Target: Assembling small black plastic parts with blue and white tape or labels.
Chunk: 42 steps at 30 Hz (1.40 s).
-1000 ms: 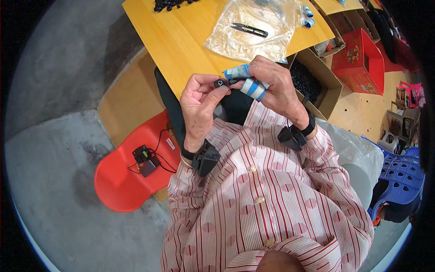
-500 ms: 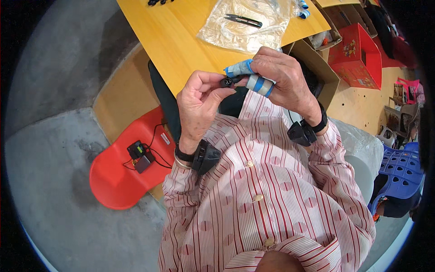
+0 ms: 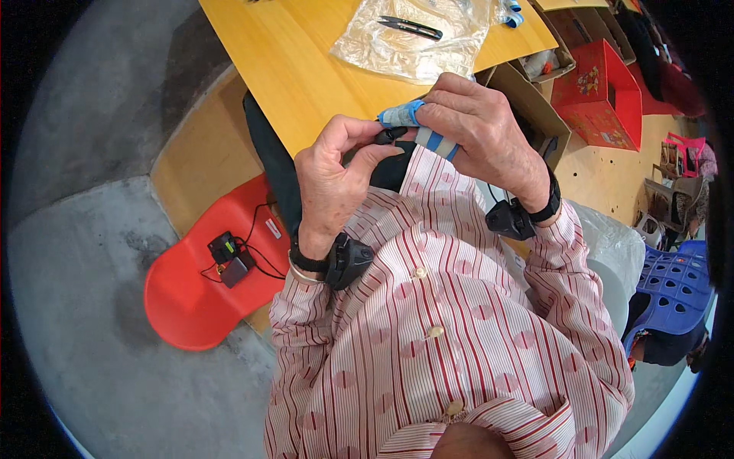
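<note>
Over the near edge of the table, my left hand [image 3: 335,170] pinches a small black rounded part [image 3: 391,135] between thumb and fingertips. My right hand [image 3: 483,136] meets it from the other side, fingers closed at the part's right end. Blue and whitish wraps, an upper wrap [image 3: 401,115] and a lower wrap [image 3: 436,142], lie around two of the right hand's digits. What exactly the right fingertips grip is partly hidden behind the upper wrap. Both wrists carry black strapped devices.
On the yellow table [image 3: 298,61], black thread snips [image 3: 411,28] lie on a clear plastic bag [image 3: 428,61]. Cardboard boxes [image 3: 527,99] and a red box [image 3: 596,96] stand to the right. A red chair [image 3: 191,294] at lower left bears black devices with cables [image 3: 232,260]; a blue chair [image 3: 677,287] is far right.
The black part has turned in my fingers: its hollow round end faced up before, and its side shows now. Both hands remain together in nearly the same place.
</note>
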Each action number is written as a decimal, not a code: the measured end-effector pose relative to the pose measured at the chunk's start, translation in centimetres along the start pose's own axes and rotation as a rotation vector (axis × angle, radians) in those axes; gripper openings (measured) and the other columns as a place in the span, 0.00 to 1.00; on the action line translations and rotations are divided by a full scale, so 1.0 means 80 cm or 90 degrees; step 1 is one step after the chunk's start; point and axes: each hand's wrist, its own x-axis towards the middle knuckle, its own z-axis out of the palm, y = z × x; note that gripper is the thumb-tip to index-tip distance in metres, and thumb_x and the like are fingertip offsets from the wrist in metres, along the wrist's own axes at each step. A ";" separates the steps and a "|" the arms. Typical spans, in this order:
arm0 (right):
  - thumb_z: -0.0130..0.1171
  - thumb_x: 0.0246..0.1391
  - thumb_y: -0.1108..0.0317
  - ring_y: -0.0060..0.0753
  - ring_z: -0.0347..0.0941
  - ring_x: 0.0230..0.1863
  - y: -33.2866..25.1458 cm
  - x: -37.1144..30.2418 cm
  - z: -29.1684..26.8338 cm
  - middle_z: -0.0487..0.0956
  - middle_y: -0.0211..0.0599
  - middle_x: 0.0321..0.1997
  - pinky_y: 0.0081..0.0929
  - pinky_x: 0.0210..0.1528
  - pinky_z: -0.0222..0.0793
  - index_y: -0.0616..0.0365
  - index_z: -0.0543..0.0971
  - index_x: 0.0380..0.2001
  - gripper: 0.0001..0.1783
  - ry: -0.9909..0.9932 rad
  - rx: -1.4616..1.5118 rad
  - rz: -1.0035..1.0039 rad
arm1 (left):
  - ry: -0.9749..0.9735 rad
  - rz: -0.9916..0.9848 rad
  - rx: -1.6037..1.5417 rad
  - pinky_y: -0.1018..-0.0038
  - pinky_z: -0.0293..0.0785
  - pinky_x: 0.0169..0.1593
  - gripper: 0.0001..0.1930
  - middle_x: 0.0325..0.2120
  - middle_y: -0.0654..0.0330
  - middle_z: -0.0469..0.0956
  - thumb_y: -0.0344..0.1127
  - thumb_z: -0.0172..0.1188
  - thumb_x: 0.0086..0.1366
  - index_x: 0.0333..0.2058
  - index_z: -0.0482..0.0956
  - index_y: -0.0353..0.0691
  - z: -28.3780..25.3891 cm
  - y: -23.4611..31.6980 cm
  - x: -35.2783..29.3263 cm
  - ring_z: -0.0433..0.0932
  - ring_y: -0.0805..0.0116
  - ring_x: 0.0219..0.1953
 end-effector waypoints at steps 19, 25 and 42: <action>0.62 0.30 0.80 0.40 0.71 0.27 0.002 0.001 0.007 0.72 0.36 0.21 0.34 0.26 0.68 0.60 0.77 0.28 0.15 -0.014 0.058 0.030 | 0.011 -0.024 -0.001 0.80 0.76 0.36 0.10 0.27 0.55 0.82 0.21 0.65 0.53 0.32 0.73 0.29 -0.003 -0.007 -0.001 0.80 0.75 0.33; 0.64 0.31 0.78 0.41 0.72 0.27 0.005 0.003 0.006 0.73 0.38 0.21 0.33 0.27 0.68 0.60 0.78 0.27 0.13 -0.027 0.087 0.053 | 0.004 -0.034 -0.014 0.81 0.76 0.36 0.10 0.27 0.55 0.82 0.21 0.66 0.52 0.32 0.74 0.30 -0.003 -0.007 -0.001 0.80 0.76 0.32; 0.69 0.38 0.70 0.32 0.73 0.27 0.006 -0.001 0.007 0.75 0.35 0.23 0.26 0.27 0.70 0.60 0.79 0.30 0.13 -0.094 0.161 0.170 | -0.030 0.057 0.130 0.77 0.76 0.36 0.08 0.26 0.57 0.81 0.24 0.64 0.54 0.33 0.75 0.34 -0.006 -0.014 -0.006 0.82 0.71 0.32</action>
